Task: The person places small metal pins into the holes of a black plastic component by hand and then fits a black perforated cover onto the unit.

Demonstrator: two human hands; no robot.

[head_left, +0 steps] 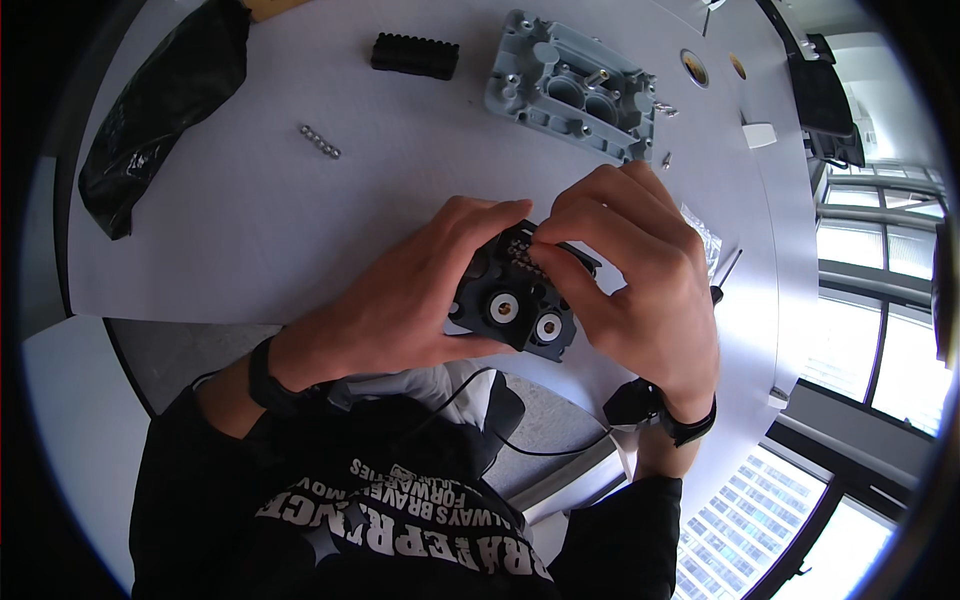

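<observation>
My left hand (405, 295) grips a black plastic housing (515, 300) with two round metal bearings on its near face, held just above the white table (300, 220). My right hand (635, 275) reaches over the housing's far side, fingertips pinched on its top edge where small holes show. What the fingertips hold there is hidden. A grey cast housing plate (572, 87) with two round bores lies farther back on the table.
A black ribbed block (415, 55) lies beside the grey plate, a short row of small metal balls (320, 141) to the left. A black bag (165, 105) sits far left. Screws (666, 108), a clear packet (705, 235) and a screwdriver (725, 275) lie right.
</observation>
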